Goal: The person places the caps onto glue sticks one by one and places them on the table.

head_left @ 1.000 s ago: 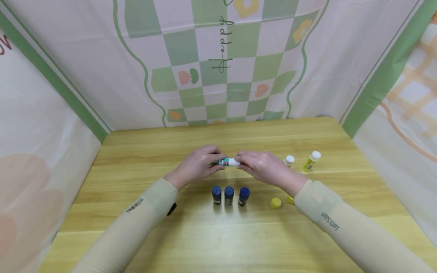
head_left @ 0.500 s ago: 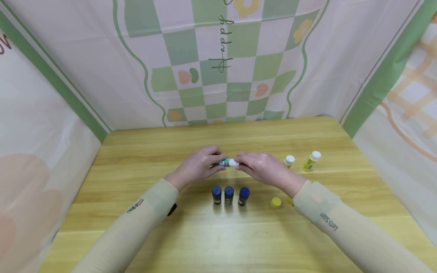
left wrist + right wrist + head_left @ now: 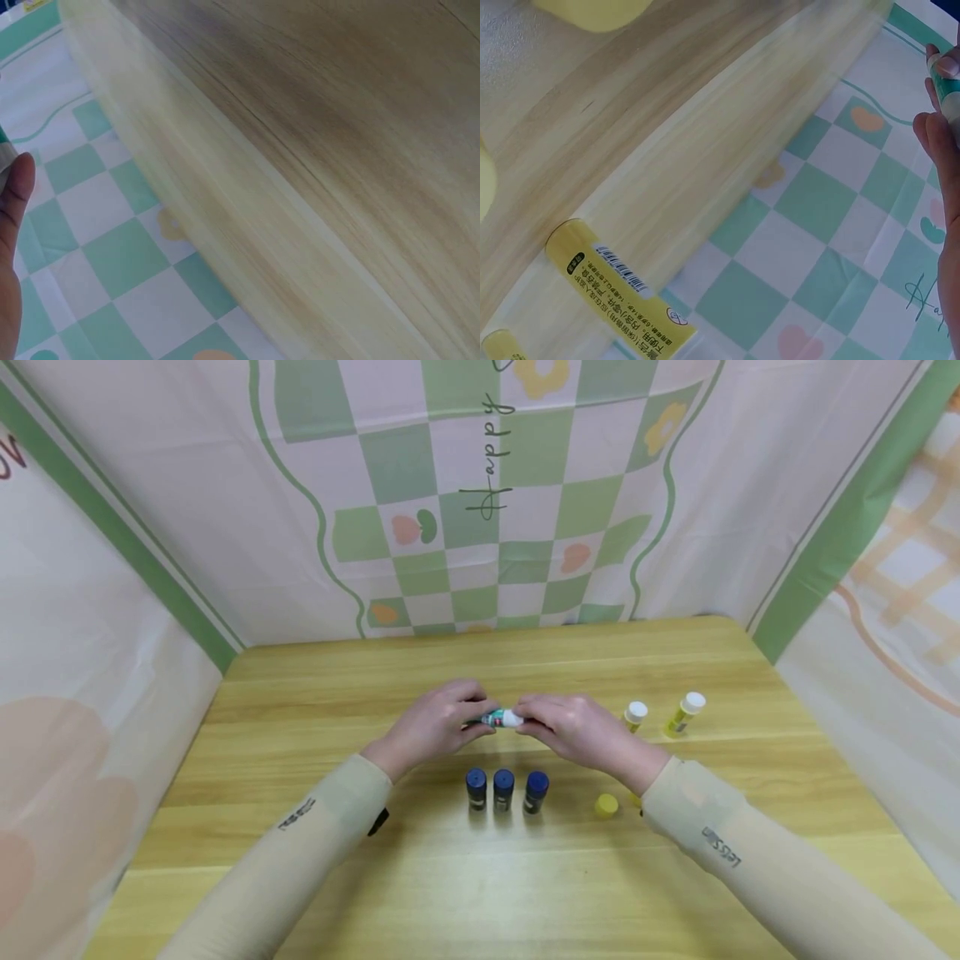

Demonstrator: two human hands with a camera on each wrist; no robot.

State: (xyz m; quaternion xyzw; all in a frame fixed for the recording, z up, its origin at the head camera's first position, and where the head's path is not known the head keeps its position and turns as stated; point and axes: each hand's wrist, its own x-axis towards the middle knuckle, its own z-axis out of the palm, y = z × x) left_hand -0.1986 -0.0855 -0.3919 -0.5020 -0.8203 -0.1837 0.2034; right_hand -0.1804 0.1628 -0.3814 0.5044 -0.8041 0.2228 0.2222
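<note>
A: And there it is: the green-and-white tube [image 3: 501,718] is lying crosswise over the table [image 3: 480,893], between the two hands, its long axis running left to right, roughly in line with the far table edge.

B: Which way is it pointing?

A: The white end is pointing toward the person's right, the green end toward the left.

B: And the grips?

A: Both clamped on it! The left hand [image 3: 435,722] is pinching the green part between thumb and fingers; the right hand [image 3: 581,724] is pinching the white end — only a short middle stretch is showing.

B: Nearer the person, three blue-capped tubes [image 3: 503,791] are standing in a row, the rightmost sitting slightly farther off.

A: A yellow piece [image 3: 606,807] is resting to their right, and farther back two white-capped yellow tubes [image 3: 681,717] are standing — one partly hiding behind the right hand.

B: Beyond the table a cloth [image 3: 465,468] is hanging, showing green-and-white checks and a sideways "Happy".
</note>
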